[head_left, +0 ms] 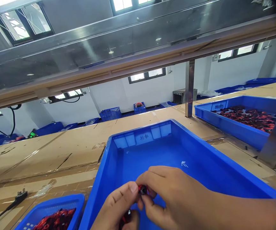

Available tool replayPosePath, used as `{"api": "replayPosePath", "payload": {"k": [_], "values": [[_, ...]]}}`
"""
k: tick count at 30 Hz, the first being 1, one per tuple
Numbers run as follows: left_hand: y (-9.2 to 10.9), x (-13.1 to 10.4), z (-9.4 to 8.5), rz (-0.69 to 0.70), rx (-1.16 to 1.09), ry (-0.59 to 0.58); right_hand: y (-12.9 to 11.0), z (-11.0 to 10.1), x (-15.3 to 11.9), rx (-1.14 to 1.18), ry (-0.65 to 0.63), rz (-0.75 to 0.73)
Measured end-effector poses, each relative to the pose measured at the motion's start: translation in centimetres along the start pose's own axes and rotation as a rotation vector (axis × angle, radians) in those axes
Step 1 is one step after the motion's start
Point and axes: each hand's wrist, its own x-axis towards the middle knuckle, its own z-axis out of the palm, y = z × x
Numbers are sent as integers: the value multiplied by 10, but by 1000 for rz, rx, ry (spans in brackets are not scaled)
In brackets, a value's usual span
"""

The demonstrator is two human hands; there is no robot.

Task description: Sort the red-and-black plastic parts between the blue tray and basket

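Over the near part of a large blue tray [125, 140], my two hands meet at the fingertips. Between them is a small red-and-black part [142, 189] with a dark round end facing me; its exact kind is too small to make out. My right hand [176, 195] pinches it between thumb and fingers. My left hand [118, 204] touches the same part with thumb and forefinger. A second shiny dark-and-red piece [126, 218] shows in the curled lower fingers of my left hand, mostly hidden.
A blue basket [80, 201] of red-and-black parts stands at the lower left, near a black plug [20, 196]. Another blue tray [200, 111] with many such parts lies at right. Metal posts [189, 89] and an overhead shelf [104, 48] frame the cardboard-covered table [80, 140].
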Motion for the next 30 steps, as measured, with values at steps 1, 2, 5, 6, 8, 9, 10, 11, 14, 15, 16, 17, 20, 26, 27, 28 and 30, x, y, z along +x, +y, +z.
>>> {"api": "replayPosePath", "payload": {"k": [1,2,5,6,8,9,10,11,14,15,16,17,20,26,27,28,30], "values": [[-2,3,-2,16,10,-18,-1,-1,1,39,3,19],[-4,6,-5,31,6,-46,-2,-2,1,80,7,34],[-6,14,-12,50,-32,-144,-6,-6,3,176,1,72],[-6,15,-12,44,-45,-174,-7,-7,3,190,-7,84],[-3,12,-10,12,-84,-198,-9,-9,3,181,-25,99],[-1,10,-8,-7,-110,-191,-9,-9,3,163,-32,99],[1,8,-6,-34,-138,-183,-9,-10,3,140,-37,91],[3,5,-4,-66,-170,-177,-10,-10,3,122,-44,77],[4,2,-5,-102,-264,-182,-14,-13,3,149,-32,72],[4,2,-6,-88,-298,-176,-16,-15,3,204,-19,107],[3,2,-7,-69,-340,-158,-17,-15,4,292,-9,171],[3,2,-8,-53,-378,-130,-18,-16,4,411,-20,257],[2,4,-9,-60,-417,-63,-18,-10,1,727,-142,481],[-7,9,-6,-37,-316,13,-10,25,-9,262,-190,-70],[-9,9,-4,-35,-299,30,-10,30,-10,186,-196,-135],[-10,9,-1,-37,-287,47,-11,34,-11,149,-191,-164],[-12,7,5,-34,-274,72,-14,37,-10,239,-175,-125]]}}
